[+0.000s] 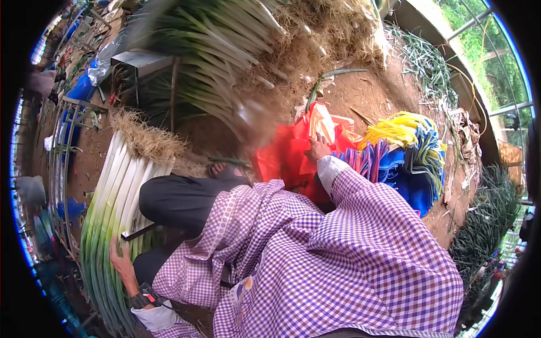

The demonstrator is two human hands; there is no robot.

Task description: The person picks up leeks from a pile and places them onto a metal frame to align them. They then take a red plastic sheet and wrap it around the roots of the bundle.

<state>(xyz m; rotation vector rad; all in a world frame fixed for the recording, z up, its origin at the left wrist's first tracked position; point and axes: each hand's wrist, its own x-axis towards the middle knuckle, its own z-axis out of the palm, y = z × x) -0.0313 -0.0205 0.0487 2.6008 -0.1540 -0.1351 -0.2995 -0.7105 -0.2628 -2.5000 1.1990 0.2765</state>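
A bundle of leeks (115, 191) lies on the left, white stems and roots pointing away from me, green tops toward me. My left hand (123, 265) rests against the stems with its fingers stretched out, beside a short metal bar (137, 231). My right hand (318, 147) is closed on a red plastic bag (296, 141) in a crumpled pile, whose left part is blurred. To the right of that hand lie purple-striped ties (360, 159), yellow ties (397, 128) and blue ones (397, 163).
A large heap of leeks (225, 62) with dirty roots (332, 34) lies ahead on the soil floor. A metal stand (143, 62) is at upper left, near a rack of bars (63, 169). More greens (487, 225) lie at right, and loose leaves (425, 67) at upper right.
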